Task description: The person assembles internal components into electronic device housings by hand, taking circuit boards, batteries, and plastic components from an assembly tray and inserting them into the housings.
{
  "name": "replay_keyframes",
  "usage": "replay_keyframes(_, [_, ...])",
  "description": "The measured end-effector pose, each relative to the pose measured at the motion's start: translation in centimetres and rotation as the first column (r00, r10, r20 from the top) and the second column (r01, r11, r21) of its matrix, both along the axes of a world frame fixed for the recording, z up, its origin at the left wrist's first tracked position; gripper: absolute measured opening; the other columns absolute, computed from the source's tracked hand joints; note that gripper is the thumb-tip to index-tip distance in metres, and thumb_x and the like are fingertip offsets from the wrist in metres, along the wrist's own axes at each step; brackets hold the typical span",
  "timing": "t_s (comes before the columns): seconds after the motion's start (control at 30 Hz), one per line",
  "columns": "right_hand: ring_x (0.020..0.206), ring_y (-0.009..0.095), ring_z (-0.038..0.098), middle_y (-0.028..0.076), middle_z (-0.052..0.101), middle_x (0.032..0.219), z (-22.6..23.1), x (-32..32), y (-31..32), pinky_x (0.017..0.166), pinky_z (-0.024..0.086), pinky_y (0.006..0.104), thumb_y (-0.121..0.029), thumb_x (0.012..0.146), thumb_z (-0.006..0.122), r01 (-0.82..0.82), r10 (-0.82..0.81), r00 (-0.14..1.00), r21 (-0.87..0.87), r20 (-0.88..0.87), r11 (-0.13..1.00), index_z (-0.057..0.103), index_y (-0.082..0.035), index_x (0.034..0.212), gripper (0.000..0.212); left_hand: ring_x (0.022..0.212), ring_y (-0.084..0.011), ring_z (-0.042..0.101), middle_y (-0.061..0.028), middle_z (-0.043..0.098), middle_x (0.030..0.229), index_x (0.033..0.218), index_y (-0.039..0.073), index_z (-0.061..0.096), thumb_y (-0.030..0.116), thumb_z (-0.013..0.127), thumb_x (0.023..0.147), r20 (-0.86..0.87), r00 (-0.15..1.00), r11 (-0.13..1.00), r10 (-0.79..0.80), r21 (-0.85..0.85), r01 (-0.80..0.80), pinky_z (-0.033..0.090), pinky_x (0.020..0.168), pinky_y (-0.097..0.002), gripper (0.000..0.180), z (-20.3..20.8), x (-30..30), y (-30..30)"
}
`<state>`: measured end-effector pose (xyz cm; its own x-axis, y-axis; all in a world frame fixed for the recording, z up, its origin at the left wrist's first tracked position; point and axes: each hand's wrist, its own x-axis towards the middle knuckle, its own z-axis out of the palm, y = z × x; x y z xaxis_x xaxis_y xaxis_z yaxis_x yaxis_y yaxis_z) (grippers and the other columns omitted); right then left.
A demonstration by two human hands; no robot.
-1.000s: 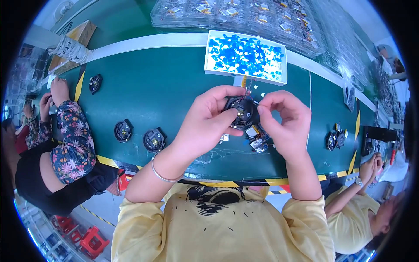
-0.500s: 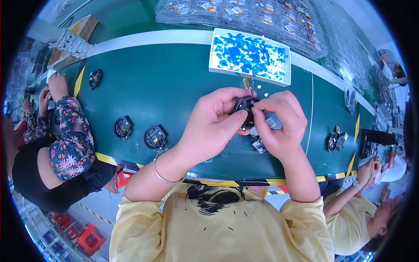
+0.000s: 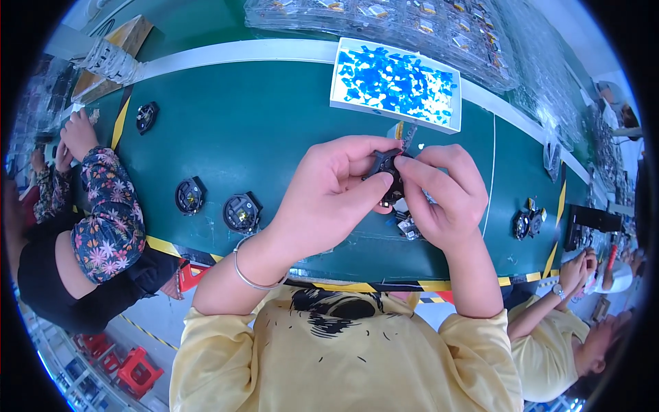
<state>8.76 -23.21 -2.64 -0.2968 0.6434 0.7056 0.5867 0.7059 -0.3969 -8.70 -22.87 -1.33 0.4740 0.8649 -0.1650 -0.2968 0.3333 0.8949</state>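
My left hand (image 3: 336,178) is closed around a small black round electronics housing (image 3: 392,191), with the thumb across its face. A thin ribbon-like strip (image 3: 409,139) and a small yellowish part (image 3: 399,130) stick out past its far edge. My right hand (image 3: 449,196) has bent fingers gripping the housing's right side; whether a tiny piece is between them is hidden. Small electronic parts (image 3: 408,226) lie beneath my right hand, partly covered. To the left, two similar open black housings (image 3: 241,213) (image 3: 190,196) rest on the green table.
Beyond my hands stands a white box (image 3: 384,114) of blue and white pieces, with clear trays (image 3: 439,31) behind. Another housing (image 3: 146,117) sits far left; black modules (image 3: 528,221) lie right. Co-workers' arms (image 3: 110,206) (image 3: 549,302) are at both sides.
My right fingers have shifted on the housing, the index now lying lower along its edge. The housing has tilted slightly, and the parts near my right hand are more covered.
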Motion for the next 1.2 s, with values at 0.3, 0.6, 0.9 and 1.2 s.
replay_keyframes(0.3, [0.062,0.020,0.055,0.007,0.057,0.079,-0.3,0.8,0.6,0.054,0.045,0.0292,0.003,0.062,0.067,-0.157,0.158,0.987,-0.103,0.002,0.982,0.067,-0.005,0.082,0.021,0.080,-0.0104,0.061,-0.0103,0.062,0.100,0.114,-0.005,0.053,-0.003,0.050,0.086,-0.094,0.995,0.998,-0.025,-0.051,0.020,0.055,0.060,-0.0234,0.029,0.4,-0.3,0.2])
replay_keyframes(0.6, [0.084,0.009,0.051,0.006,0.053,0.099,-0.7,-0.1,-0.7,0.075,0.044,0.0238,0.005,0.078,0.059,-0.524,-0.073,0.637,-0.501,-0.767,0.689,0.054,0.001,0.096,0.019,0.093,-0.0159,0.060,-0.0132,0.059,0.111,0.120,-0.004,0.051,-0.003,0.048,0.086,-0.025,1.000,1.000,0.005,-0.013,-0.005,0.057,0.070,-0.0271,0.034,0.5,-0.2,0.4])
replay_keyframes(0.9, [0.076,0.005,0.051,0.000,0.055,0.082,-0.5,-0.8,-0.8,0.070,0.043,0.0209,0.001,0.085,0.057,-0.634,-0.232,0.544,-0.576,-0.806,0.515,0.053,-0.003,0.088,0.006,0.086,-0.0088,0.059,-0.0068,0.060,0.108,0.119,-0.002,0.053,-0.006,0.049,0.086,-0.022,1.000,0.998,0.018,0.057,-0.017,0.054,0.068,-0.0214,0.033,0.2,0.2,0.1])
replay_keyframes(1.2, [0.083,0.010,0.054,0.003,0.058,0.090,-0.9,-0.8,-0.8,0.076,0.043,0.0251,-0.006,0.086,0.054,-0.665,-0.325,0.494,-0.591,-0.806,0.456,0.054,-0.003,0.095,0.009,0.093,-0.0140,0.059,-0.0104,0.059,0.111,0.120,-0.002,0.053,-0.005,0.050,0.084,-0.044,0.999,1.000,-0.008,-0.010,0.007,0.056,0.073,-0.0267,0.036,0.3,0.4,0.4])
